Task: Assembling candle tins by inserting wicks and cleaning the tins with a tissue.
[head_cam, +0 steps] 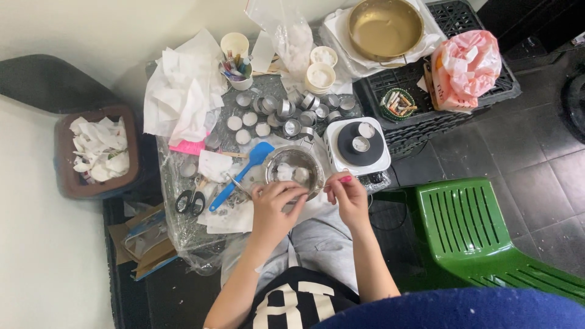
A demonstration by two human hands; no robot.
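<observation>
Seen from the head camera, a seated person works at a small, plastic-covered desk (183, 234) crowded almost to its edges, with bare surface showing only along the near left corner. A white wall closes off the far side; dark tiled floor (548, 164) opens to the right, partly taken by a green slatted plastic chair (469, 225).

The left hand (274, 207) is curled at the near rim of a round steel bowl (294, 170), fingers bent together; what they pinch cannot be made out. The right hand (348, 194) is closed on a thin pink-tipped stick (339, 180), held just beside the bowl's right rim. The bowl sits at the desk's near edge and holds pale white lumps.

A blue silicone spatula (241, 173) lies just left of the bowl, near black-handled scissors (191, 201). Behind the bowl, small round metal cups (292, 113) cluster, some filled with white, some empty. Two white tubs (321, 67) hold white material, and a white cup (236, 68) holds coloured sticks. A white hot plate (358, 145) carries two small cups.

On a black crate (481, 91) behind sit a brass-coloured pan (385, 27), a small green dish (397, 103) of short sticks and a pink bag (469, 67). A brown bin (97, 152) on the left is filled with crumpled white paper.
</observation>
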